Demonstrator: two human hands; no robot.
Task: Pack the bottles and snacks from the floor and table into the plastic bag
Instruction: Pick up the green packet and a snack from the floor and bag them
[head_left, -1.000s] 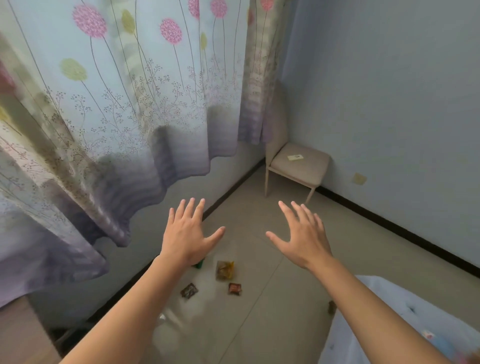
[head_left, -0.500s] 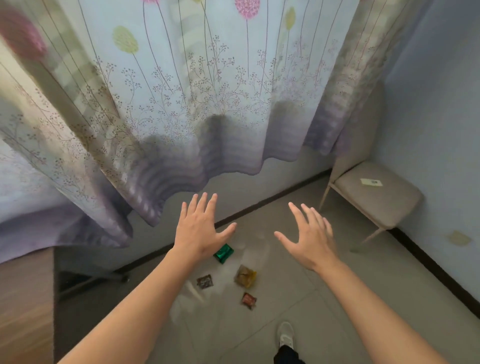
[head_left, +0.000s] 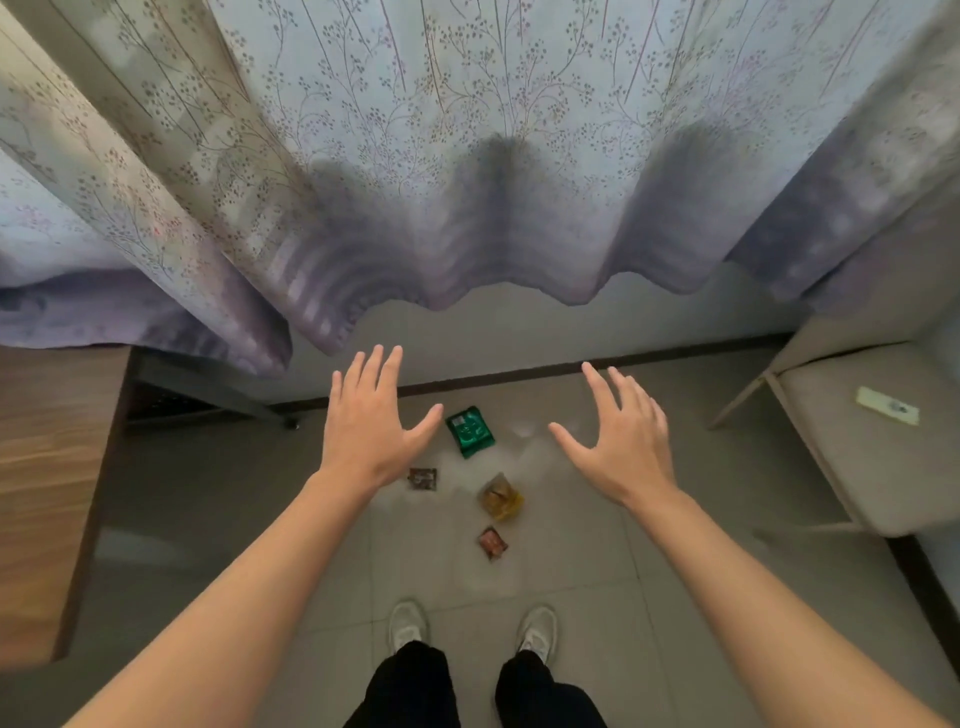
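Several snack packets lie on the grey tiled floor ahead of my feet: a green packet (head_left: 470, 431), a small dark brown packet (head_left: 423, 478), a yellow packet (head_left: 500, 498) and a small red packet (head_left: 492, 542). My left hand (head_left: 370, 421) is stretched out above the floor, fingers spread, holding nothing, just left of the green packet. My right hand (head_left: 618, 439) is held out the same way to the right of the packets, also empty. No bottle and no plastic bag is in view.
A flowered curtain (head_left: 467, 182) hangs along the far wall. A wooden table (head_left: 47, 467) stands at the left. A beige chair (head_left: 857, 447) with a small card (head_left: 887, 407) on its seat is at the right. My white shoes (head_left: 410, 623) stand on the tiles below the packets.
The view has swung left and down, so the chair is now at the far right and my feet show. The packets lie centred between my hands, which stay spread and empty.
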